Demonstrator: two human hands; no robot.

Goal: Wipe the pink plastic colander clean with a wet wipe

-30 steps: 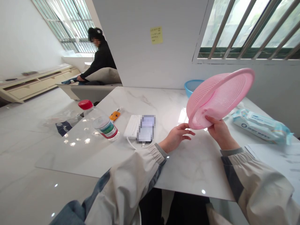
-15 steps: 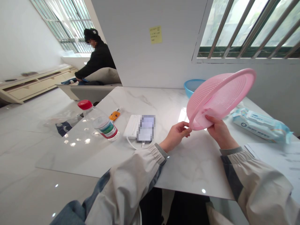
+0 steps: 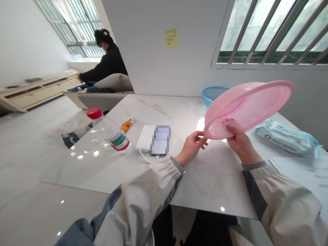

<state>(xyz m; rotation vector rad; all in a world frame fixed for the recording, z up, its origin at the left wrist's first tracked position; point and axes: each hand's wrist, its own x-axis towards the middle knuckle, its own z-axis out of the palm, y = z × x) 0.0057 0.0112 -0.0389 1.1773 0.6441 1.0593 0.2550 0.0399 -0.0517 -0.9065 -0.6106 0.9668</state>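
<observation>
Head view: right hand (image 3: 242, 143) grips the tilted pink colander (image 3: 249, 107) by its rim, fingers wrapped over it, holding it above the table's (image 3: 205, 177) right side, near the wipes (image 3: 284, 136); left hand (image 3: 191, 147) curls its fingers narrowly at the lower rim, grip unclear.

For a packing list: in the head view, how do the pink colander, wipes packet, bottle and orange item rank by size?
1. Pink plastic colander, nearest the camera, looks largest.
2. Wipes packet and red-capped plastic bottle look alike; I can't rank them.
3. Small orange item looks smallest.
</observation>
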